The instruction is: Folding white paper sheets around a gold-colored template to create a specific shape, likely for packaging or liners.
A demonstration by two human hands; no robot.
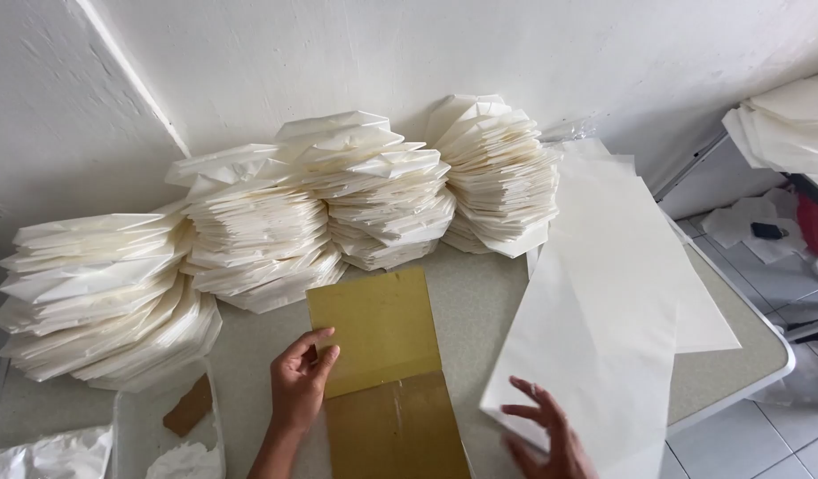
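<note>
Right hand (pixel 542 435) spread flat on paper sheets (pixel 604 302) (left hand (pixel 301 381) pinches cardboard (pixel 378 341)).

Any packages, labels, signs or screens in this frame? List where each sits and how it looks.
No labels, signs or screens show.
Folded paper bags: cream stacks fanned along the wall.
Flat paper sheets: long white pile right of centre, right hand on its near edge.
Cardboard template: mustard-brown rectangle, left hand gripping its left edge.
Clear plastic tub: near left corner, holding a brown scrap.

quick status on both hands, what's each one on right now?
Left hand: pinching the left edge of the yellow-brown card.
Right hand: open, fingers spread flat on the white paper sheet; no grip.
</note>
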